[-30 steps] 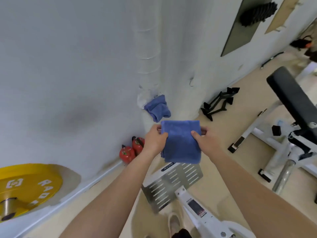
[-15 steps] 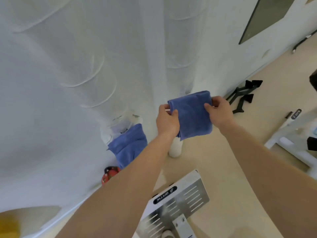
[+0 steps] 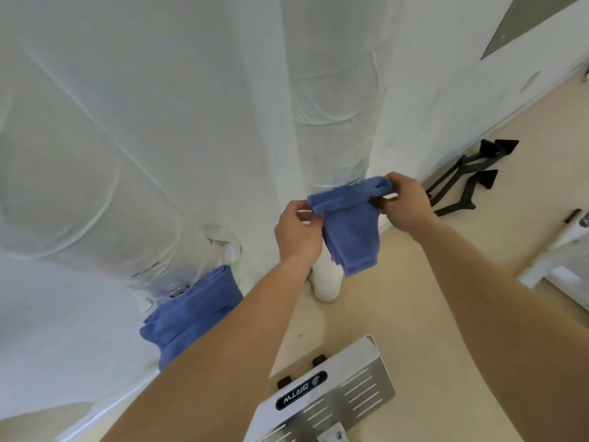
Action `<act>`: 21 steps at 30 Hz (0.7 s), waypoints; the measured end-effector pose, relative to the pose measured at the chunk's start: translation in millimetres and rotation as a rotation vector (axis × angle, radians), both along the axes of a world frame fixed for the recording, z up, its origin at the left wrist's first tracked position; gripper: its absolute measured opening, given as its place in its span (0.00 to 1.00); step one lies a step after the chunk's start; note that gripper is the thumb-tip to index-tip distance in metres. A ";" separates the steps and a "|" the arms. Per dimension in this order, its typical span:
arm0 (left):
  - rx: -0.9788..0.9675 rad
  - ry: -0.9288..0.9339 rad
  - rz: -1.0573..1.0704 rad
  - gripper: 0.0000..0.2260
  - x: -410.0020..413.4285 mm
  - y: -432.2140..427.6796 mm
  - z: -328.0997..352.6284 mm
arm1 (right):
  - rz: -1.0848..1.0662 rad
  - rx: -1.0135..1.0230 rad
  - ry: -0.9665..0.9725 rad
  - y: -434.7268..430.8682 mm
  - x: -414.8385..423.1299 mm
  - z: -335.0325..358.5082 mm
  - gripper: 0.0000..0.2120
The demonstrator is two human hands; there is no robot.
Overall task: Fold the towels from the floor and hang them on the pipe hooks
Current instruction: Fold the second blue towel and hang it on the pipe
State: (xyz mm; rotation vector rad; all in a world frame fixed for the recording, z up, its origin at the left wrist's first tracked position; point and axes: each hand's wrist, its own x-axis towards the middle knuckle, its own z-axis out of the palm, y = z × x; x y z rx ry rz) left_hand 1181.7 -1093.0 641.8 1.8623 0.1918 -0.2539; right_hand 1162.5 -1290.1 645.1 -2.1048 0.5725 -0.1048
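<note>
Our left grip (image 3: 298,232) and right grip (image 3: 406,204) each pinch a top corner of the folded blue towel (image 3: 350,231) at the pipe (image 3: 334,122); we judge it light, soft and floppy, best held along that bunched edge.

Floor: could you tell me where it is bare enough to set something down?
Bare floor lies between the pipe foot, black handles and metal plate. Crowded at the pipes: left hand and right hand hold a towel; a second towel hangs left.
</note>
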 end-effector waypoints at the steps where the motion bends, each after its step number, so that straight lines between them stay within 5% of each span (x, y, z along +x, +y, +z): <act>1: -0.013 0.047 0.000 0.04 -1.7 -0.6 -4.2 | 0.006 0.015 0.018 0.4 -1.6 -7.0 0.04; 8: -0.155 0.228 0.036 0.07 -0.6 -4.4 3.0 | -0.019 0.116 0.016 6.2 -10.4 2.2 0.11; 13: -0.128 0.214 0.031 0.05 -3.8 -0.4 7.5 | -0.050 0.546 -0.062 12.7 -26.6 19.4 0.13; 17: 0.015 0.129 -0.031 0.04 -8.6 5.1 10.1 | -0.081 0.268 -0.060 22.3 -26.1 11.7 0.15; 21: 0.326 -0.206 -0.127 0.14 -23.6 12.4 28.1 | -0.158 0.209 -0.050 31.5 -21.4 17.0 0.12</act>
